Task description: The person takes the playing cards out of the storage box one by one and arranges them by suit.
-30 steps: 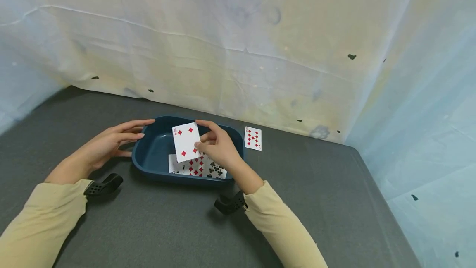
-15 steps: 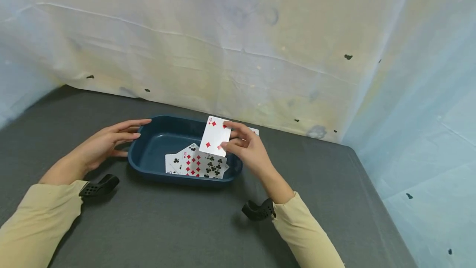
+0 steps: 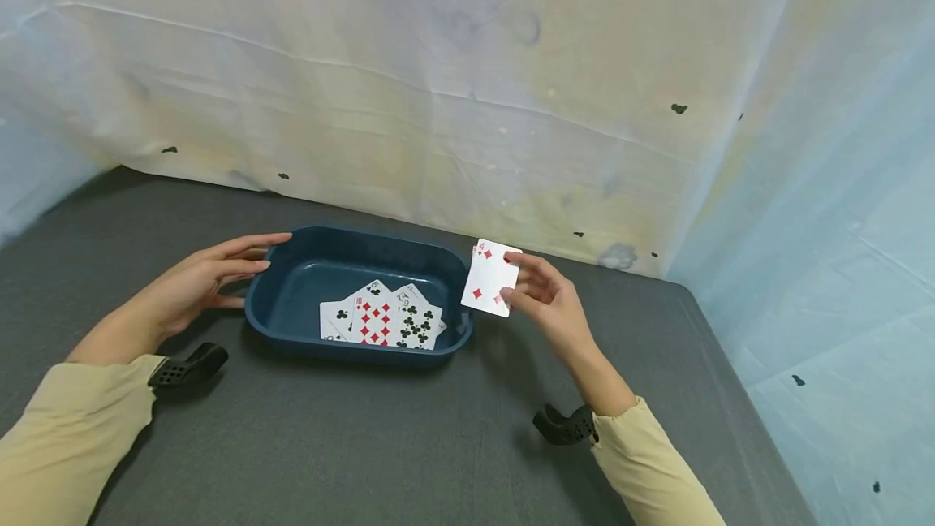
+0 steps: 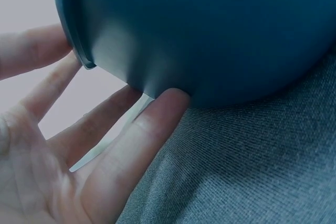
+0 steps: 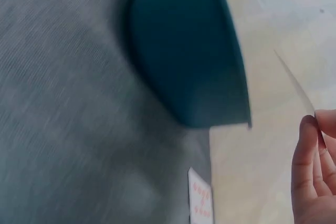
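My right hand (image 3: 551, 307) pinches a four of diamonds playing card (image 3: 488, 278) between thumb and fingers. The card is held face up, above the table just off the right end of a dark blue plastic bin (image 3: 351, 242). In the right wrist view the pinched card appears nearly edge-on. My left hand (image 3: 208, 278) has its straight fingers against the bin's left end; the left wrist view shows the fingertips (image 4: 170, 100) touching its outer wall. Several cards lie overlapped inside the bin, among them a ten of diamonds (image 3: 375, 321) and a clubs card (image 3: 417, 325).
Another diamonds card (image 5: 200, 200) lies on the grey cloth-covered table (image 3: 351, 445), right of the bin; the held card hides it almost wholly in the head view. A pale curtain (image 3: 380, 104) hangs along the table's back edge.
My right hand has carried the four of diamonds rightward, from over the bin to beyond its right end. The cards in the bin are now uncovered. My left hand stays at the bin.
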